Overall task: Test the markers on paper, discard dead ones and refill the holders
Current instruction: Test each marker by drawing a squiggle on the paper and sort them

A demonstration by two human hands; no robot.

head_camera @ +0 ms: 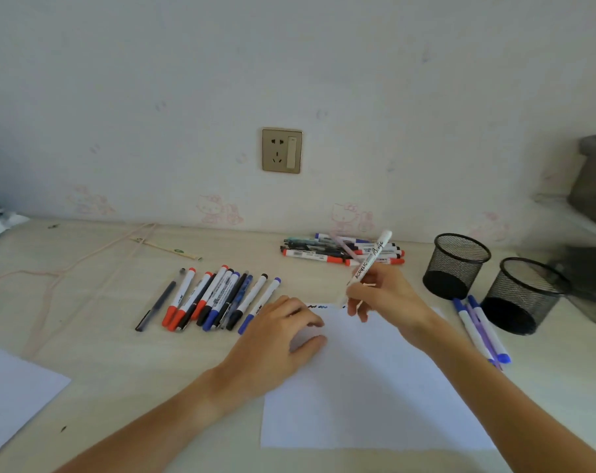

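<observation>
Right hand (pixel 380 295) is pinching a white acrylic marker (pixel 369 262) between curled fingers, tip down at the far edge of the paper sheet (pixel 368 387), beside dark scribbles (pixel 318 306). Left hand (pixel 279 339) is pressing on the sheet's left far corner, fingers loosely bent and close together. A row of markers (pixel 211 298) is lying left of the sheet, a pile of markers (pixel 340 250) near the wall, three pens (pixel 480 329) beside two mesh holders (pixel 455 264).

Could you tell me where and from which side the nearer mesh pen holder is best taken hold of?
Grip the nearer mesh holder by its upper rim, probably from above or from its left: it stands upright with an open, seemingly empty mouth. The other holder crowds its far left; markers lie at its base.
</observation>
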